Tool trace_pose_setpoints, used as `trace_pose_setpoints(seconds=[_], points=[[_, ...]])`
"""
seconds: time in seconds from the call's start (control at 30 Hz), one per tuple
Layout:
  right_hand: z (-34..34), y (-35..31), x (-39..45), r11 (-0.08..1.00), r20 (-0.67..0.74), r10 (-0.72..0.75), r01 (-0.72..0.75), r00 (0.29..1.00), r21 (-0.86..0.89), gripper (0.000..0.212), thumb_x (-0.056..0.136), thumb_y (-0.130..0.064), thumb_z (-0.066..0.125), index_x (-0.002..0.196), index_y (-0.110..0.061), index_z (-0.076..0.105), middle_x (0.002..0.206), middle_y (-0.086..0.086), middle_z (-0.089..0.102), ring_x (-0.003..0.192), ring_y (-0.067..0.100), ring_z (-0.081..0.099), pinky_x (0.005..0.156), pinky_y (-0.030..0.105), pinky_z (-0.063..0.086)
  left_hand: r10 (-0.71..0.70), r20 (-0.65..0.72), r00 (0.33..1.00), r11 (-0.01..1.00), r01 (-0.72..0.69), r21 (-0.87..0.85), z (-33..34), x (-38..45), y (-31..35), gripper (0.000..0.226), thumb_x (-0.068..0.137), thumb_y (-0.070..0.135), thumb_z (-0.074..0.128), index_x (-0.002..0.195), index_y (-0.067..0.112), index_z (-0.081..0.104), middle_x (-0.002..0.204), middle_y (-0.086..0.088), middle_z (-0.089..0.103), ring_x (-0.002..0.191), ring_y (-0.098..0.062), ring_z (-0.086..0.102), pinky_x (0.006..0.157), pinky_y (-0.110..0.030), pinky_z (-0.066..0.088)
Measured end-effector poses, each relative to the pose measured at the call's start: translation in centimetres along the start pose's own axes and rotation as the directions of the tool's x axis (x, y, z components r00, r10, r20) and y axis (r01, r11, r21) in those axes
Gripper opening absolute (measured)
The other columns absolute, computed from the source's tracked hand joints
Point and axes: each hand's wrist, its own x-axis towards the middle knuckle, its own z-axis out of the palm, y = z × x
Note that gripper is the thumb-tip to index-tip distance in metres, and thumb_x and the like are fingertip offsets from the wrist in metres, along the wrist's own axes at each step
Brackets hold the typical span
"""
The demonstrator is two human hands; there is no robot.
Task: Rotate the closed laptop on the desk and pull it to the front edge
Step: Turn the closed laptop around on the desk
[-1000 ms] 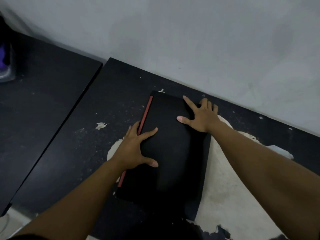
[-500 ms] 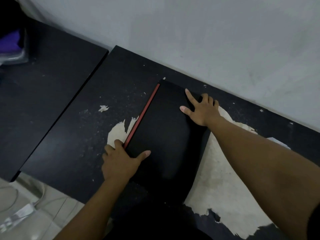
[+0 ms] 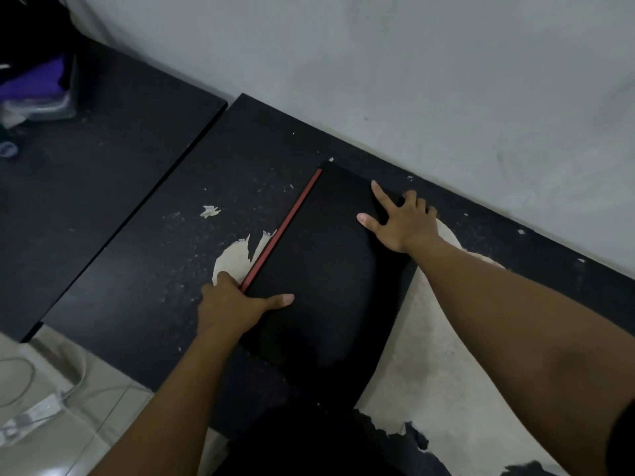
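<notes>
Since a second ago the left hand (image 3: pixel 233 304) has slid down to clamp the near left corner of the flat black red-edged closed laptop (image 3: pixel 326 280) lying on the worn black desk (image 3: pixel 154 269) near the wall, while the right hand (image 3: pixel 400 219) presses spread on its far edge; it looks stiff, weighty and smooth-lidded, best held by its edges.

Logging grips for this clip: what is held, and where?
The closed laptop: left hand at its near red-edged corner, right hand pressing flat near its far right corner.

Plain home or office work corner: two black desks (image 3: pixel 144 255) with peeling laminate are standing against a bare grey wall (image 3: pixel 412 63); cables (image 3: pixel 51 403) are lying on the tiled floor at 8 o'clock.
</notes>
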Motion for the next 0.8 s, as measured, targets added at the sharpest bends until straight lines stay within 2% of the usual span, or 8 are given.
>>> trace_pose_setpoints(seconds=[0.13,0.23,0.37,0.4,0.53,0.7,0.8], points=[[-0.1,-0.1,0.0,1.0,-0.003,0.017,-0.017,1.0,0.01,0.084,0.078,-0.093,0.006,0.152,-0.058,-0.014,0.16,0.023,0.023,0.141,0.045,0.029,0.113,0.059,0.023,-0.029,0.055,0.998,0.999,0.03,-0.013,-1.1,0.7,0.7,0.117,0.028,0.085,0.081,0.115,0.013,0.052,0.111,-0.005,0.06,0.096,-0.024,0.058,0.073,-0.036,0.049],[-0.2,-0.2,-0.1,0.999,-0.004,0.034,-0.034,0.999,0.03,0.084,0.079,-0.092,0.007,0.153,-0.057,-0.014,0.16,0.022,0.023,0.141,0.044,0.03,0.113,0.058,0.023,-0.041,0.099,0.994,0.999,0.042,-0.008,-1.9,1.5,1.0,0.11,0.028,0.085,0.08,0.11,0.013,0.061,0.106,-0.005,0.065,0.093,-0.024,0.062,0.067,-0.033,0.047],[-0.2,-0.3,-0.3,0.995,0.002,0.08,-0.08,0.997,0.06,0.084,0.079,-0.092,0.006,0.152,-0.057,-0.015,0.159,0.023,0.022,0.141,0.043,0.029,0.113,0.057,0.023,-0.01,0.133,0.991,0.999,0.006,0.031,-2.8,2.5,1.8,0.115,0.035,0.081,0.082,0.126,0.014,0.06,0.115,-0.007,0.065,0.103,-0.027,0.063,0.071,-0.034,0.047],[-0.1,-0.3,-0.3,0.993,0.005,0.096,-0.096,0.995,0.071,0.084,0.079,-0.092,0.006,0.153,-0.057,-0.015,0.16,0.023,0.022,0.142,0.043,0.028,0.113,0.057,0.022,-0.007,0.136,0.991,0.999,0.0,0.053,-3.2,2.9,2.2,0.114,0.035,0.082,0.082,0.124,0.014,0.061,0.114,-0.007,0.066,0.102,-0.027,0.064,0.072,-0.035,0.048],[-0.1,-0.4,-0.5,0.979,0.005,0.16,-0.16,0.987,0.13,0.085,0.081,-0.091,0.008,0.154,-0.054,-0.013,0.16,0.024,0.021,0.143,0.043,0.026,0.114,0.059,0.021,0.003,0.13,0.992,0.99,-0.021,0.139,-5.3,4.6,4.0,0.105,0.023,0.087,0.077,0.091,0.009,0.066,0.089,-0.007,0.069,0.078,-0.022,0.066,0.063,-0.035,0.05],[-0.1,-0.7,-0.7,0.939,0.028,0.264,-0.263,0.964,0.221,0.084,0.084,-0.088,0.011,0.156,-0.051,-0.011,0.159,0.025,0.02,0.142,0.043,0.025,0.11,0.059,0.022,0.109,0.144,0.984,0.983,-0.128,0.13,-7.7,7.9,6.9,0.097,0.029,0.075,0.088,0.099,0.012,0.065,0.1,-0.002,0.066,0.088,-0.021,0.062,0.073,-0.035,0.048],[0.2,-1.0,-1.2,0.911,0.054,0.321,-0.324,0.946,0.254,0.082,0.086,-0.086,0.011,0.157,-0.049,-0.011,0.161,0.025,0.016,0.145,0.042,0.021,0.111,0.059,0.02,0.146,0.144,0.979,0.976,-0.167,0.141,-9.0,9.3,9.1,0.089,0.026,0.07,0.09,0.09,0.017,0.057,0.091,0.001,0.059,0.086,-0.021,0.058,0.071,-0.035,0.045]])
